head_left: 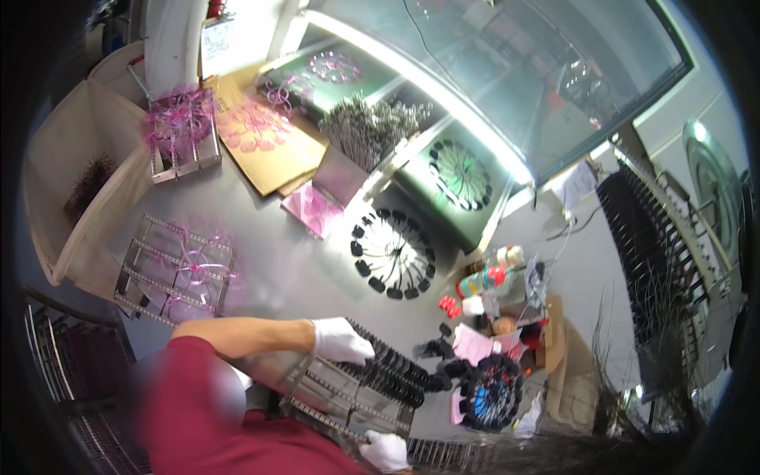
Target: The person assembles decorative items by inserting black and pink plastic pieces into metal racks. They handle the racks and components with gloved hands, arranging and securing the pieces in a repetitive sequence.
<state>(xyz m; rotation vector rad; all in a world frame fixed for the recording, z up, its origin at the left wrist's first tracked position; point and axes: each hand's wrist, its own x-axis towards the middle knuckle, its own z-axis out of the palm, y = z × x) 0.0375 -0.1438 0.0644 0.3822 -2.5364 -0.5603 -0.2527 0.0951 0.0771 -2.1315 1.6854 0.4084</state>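
In front of me lies a metal rack (336, 386) with slotted rails. Along its far side stand rows of small black pieces (388, 368). My left hand (342, 340), in a white glove, reaches over the upper end of the rows with its fingers drawn together. What its fingers hold, if anything, cannot be made out. At the rack's near lower corner, my right hand (385, 451), also white-gloved, is closed on the frame. Just beyond the rack, a ring of black-tipped pieces (393, 253) lies brightly lit on the grey table (305, 273).
To the left, another slotted rack (178, 269) carries translucent pink pieces, beside a large pale bin (111, 182). Cardboard (269, 158) and a box of dark stems (342, 176) sit at the back. Bottles (483, 281) and a second black ring (491, 392) stand right.
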